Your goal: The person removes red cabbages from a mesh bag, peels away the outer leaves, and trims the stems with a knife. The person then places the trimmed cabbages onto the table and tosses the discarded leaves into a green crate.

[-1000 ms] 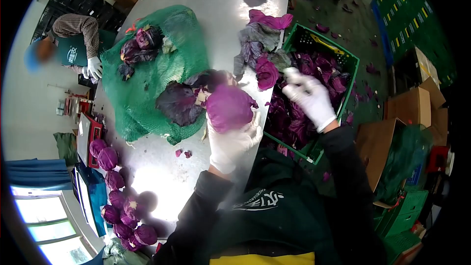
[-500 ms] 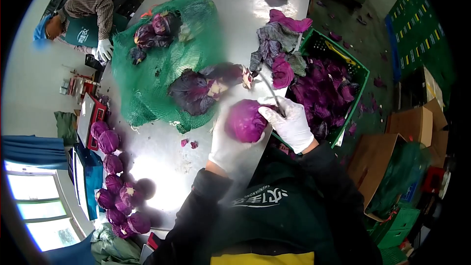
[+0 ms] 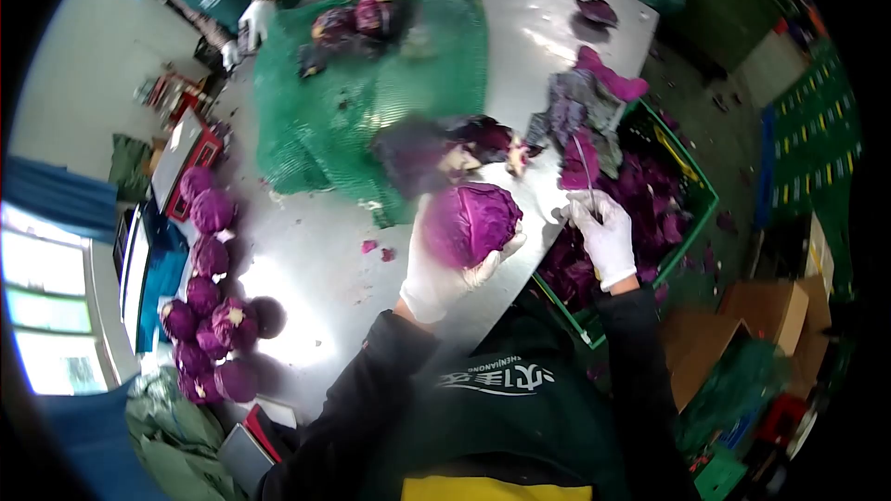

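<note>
Several trimmed heads sit in a row at the left edge of the table. Far-centre is a green net sack with untrimmed heads on it, and a co-worker's gloved hand at its far-left corner.

Left hand cups the red cabbage from below, fingers wrapped round it, above the table's near-right edge. The head is near-round, so no clear long axis. A veined outer leaf faces the camera; can't tell where the stalk end points.

Right hand is just right of the cabbage, apart from it, closed on a knife. The blade's long axis runs near-to-far, tip toward the loose leaves. The crate of purple leaves sits under that hand.

Looks like outer-leaf trimming. To do it well:
- keep the left fingers off the cut line
- turn the stalk end to the blade
- cut away from the palm
- strip over the crate
</note>
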The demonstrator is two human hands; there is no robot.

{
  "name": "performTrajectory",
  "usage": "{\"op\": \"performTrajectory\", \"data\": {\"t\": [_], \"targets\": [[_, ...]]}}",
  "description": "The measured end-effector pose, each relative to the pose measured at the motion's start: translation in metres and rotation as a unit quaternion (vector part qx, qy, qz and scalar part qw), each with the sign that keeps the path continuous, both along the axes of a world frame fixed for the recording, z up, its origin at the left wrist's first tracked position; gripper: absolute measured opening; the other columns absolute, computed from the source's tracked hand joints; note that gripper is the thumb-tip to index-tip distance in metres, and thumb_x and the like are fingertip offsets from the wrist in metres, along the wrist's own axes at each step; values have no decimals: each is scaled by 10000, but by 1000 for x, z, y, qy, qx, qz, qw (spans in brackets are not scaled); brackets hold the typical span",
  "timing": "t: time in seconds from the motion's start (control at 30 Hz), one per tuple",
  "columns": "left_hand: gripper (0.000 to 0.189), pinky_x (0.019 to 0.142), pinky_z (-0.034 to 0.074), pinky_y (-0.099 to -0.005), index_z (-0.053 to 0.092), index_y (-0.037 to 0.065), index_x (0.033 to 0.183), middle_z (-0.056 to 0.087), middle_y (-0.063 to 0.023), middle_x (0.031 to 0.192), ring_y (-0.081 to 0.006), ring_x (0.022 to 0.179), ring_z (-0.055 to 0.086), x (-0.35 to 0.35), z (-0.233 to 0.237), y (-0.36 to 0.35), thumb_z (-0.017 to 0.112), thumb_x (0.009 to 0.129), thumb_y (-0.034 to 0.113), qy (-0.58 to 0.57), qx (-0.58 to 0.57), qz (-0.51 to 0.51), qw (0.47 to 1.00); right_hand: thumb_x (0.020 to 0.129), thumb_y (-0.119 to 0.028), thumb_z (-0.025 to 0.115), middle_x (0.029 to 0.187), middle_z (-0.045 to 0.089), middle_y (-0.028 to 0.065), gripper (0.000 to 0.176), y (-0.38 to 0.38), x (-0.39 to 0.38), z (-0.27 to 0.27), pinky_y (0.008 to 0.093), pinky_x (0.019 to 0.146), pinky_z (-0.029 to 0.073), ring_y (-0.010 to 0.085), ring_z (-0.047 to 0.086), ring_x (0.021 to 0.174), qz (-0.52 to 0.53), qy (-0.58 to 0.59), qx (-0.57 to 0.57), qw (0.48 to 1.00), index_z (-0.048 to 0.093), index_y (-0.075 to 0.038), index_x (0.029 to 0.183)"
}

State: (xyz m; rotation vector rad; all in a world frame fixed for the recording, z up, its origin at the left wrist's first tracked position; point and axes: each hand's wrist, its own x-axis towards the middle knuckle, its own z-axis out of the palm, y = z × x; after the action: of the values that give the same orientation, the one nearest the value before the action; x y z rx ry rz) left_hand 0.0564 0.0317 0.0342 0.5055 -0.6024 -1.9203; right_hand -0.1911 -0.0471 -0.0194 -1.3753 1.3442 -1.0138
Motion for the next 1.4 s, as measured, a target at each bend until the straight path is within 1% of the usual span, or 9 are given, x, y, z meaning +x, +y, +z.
{"op": "performTrajectory", "data": {"t": [0.23, 0.4, 0.5, 0.57, 0.63, 0.8, 1.13, 1.3, 1.4], "targets": [[741, 884, 493, -590, 387, 169, 1446, 423, -204, 1447, -444, 1327, 406, 92, 2, 26, 601, 872, 586, 379, 127, 115, 909, 937, -150, 621, 714, 594, -1, 144, 11, 32, 17, 210, 469, 312, 29, 444, 550, 77, -35, 136, 987, 677, -28, 988], [703, 1056, 416, -519, 399, 87, 1427, 466, -161, 1411, -334, 1271, 503, 203, 77, 109, 698, 873, 401, 57, 37, 564, 823, 993, -196, 559, 703, 605, 24, 209, -5, 45, 6, 188, 380, 310, 28, 438, 458, 166, 17, 145, 975, 650, -9, 1016], [717, 995, 462, -391, 363, 122, 1415, 461, -97, 1312, -252, 1209, 497, 297, 68, 163, 769, 827, 174, -318, -8, 726, 609, 999, -212, 561, 807, 651, 43, 231, -14, 43, -4, 185, 386, 336, 39, 515, 539, 186, 18, 152, 971, 639, 6, 1007], [881, 1003, 434, -407, 373, 90, 1408, 472, -142, 1242, -288, 1160, 492, 334, 65, 199, 871, 695, 235, -618, 104, 731, 271, 1004, -232, 558, 849, 666, 49, 245, -16, 53, -10, 184, 391, 340, 47, 537, 573, 188, 17, 146, 971, 636, 0, 997], [989, 1019, 409, -437, 362, 89, 1429, 461, -187, 1242, -349, 1183, 471, 374, 49, 239, 896, 615, 260, -717, 141, 658, 180, 1013, -263, 548, 867, 670, 50, 260, -11, 62, -9, 185, 396, 332, 56, 541, 589, 187, 22, 131, 973, 636, -21, 983], [990, 1075, 352, -523, 331, 113, 1485, 429, -308, 1366, -488, 1269, 398, 403, 32, 290, 836, 655, 304, -888, 194, 402, 111, 969, -267, 610, 880, 683, 25, 243, -9, 80, -1, 183, 427, 349, 49, 556, 620, 212, 18, 169, 962, 658, -29, 968], [986, 1016, 425, -466, 382, 183, 1486, 525, -295, 1254, -451, 1173, 513, 533, 13, 345, 853, 650, 411, -869, 310, 364, 129, 974, -167, 585, 783, 669, -4, 177, -6, 70, 4, 168, 455, 339, 17, 497, 537, 164, 19, 189, 968, 679, -28, 1032], [1042, 1123, 319, -511, 268, 295, 1545, 257, -278, 1545, -435, 1424, 271, 494, 66, 263, 830, 680, 439, -820, 513, 222, 122, 976, -137, 570, 757, 663, -11, 152, 0, 64, -1, 176, 463, 333, 17, 477, 521, 144, 3, 195, 970, 689, -44, 984], [949, 1094, 349, -509, 320, 227, 1512, 353, -224, 1498, -426, 1360, 353, 463, 76, 193, 808, 715, 388, -885, 369, 269, 92, 975, -140, 570, 713, 629, -28, 150, -2, 67, 6, 186, 494, 338, 23, 465, 538, 147, 20, 192, 970, 699, -65, 962]]}}
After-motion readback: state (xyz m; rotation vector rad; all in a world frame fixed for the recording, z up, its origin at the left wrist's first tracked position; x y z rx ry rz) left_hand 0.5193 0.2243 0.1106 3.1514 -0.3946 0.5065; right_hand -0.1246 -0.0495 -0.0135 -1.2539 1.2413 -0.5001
